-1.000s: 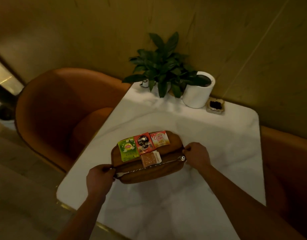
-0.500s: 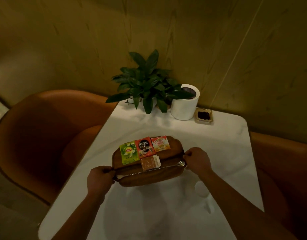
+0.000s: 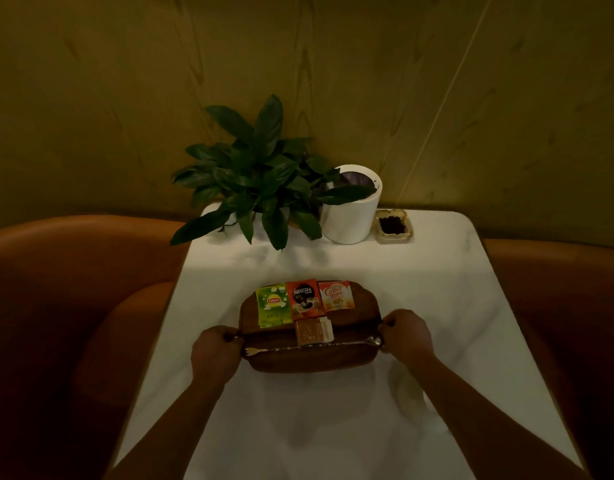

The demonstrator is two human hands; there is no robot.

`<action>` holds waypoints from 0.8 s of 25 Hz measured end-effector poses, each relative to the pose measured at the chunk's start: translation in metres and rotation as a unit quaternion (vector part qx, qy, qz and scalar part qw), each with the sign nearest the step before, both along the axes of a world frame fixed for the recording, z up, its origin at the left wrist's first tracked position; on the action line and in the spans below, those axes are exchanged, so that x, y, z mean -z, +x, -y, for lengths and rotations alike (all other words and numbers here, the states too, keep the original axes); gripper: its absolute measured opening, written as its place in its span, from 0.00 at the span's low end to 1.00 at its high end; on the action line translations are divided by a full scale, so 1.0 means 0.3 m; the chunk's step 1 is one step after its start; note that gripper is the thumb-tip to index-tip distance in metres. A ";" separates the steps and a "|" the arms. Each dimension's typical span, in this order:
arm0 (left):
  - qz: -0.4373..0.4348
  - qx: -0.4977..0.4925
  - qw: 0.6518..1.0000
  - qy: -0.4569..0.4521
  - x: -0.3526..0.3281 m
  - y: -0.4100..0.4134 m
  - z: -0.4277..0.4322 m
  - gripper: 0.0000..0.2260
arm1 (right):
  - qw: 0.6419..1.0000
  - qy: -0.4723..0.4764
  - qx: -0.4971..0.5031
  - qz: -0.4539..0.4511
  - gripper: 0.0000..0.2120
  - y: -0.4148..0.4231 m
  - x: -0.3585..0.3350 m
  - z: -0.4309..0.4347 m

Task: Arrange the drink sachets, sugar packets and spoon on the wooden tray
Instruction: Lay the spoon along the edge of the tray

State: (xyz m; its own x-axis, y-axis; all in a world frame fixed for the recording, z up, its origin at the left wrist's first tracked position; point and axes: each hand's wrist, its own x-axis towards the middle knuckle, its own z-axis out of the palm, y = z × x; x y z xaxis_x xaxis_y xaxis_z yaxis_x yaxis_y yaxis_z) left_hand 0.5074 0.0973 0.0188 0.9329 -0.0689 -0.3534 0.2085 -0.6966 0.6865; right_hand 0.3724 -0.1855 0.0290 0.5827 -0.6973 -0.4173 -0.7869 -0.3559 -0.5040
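The wooden tray (image 3: 309,360) is being gripped at its side edges by the left hand (image 3: 214,355) and right hand (image 3: 407,332) on the white marble table (image 3: 420,292), flanked by orange seating (image 3: 66,271) below a panelled wall (image 3: 125,81).

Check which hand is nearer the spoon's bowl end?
Right. The right hand grips the wooden tray edge beside the spoon bowl; the left hand is at the opposite end.

Dark brown wooden tray (image 3: 354,306). Green sachet (image 3: 272,305), red sachet (image 3: 304,298), cream-and-orange sachet (image 3: 335,295). Light brown dotted sugar packets (image 3: 312,331). White table (image 3: 333,427), orange chairs (image 3: 73,271).
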 end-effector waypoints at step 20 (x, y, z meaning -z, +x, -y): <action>0.063 0.072 0.990 0.105 0.159 0.335 0.283 0.10 | 0.997 -0.017 0.080 0.015 0.07 0.210 0.145 0.158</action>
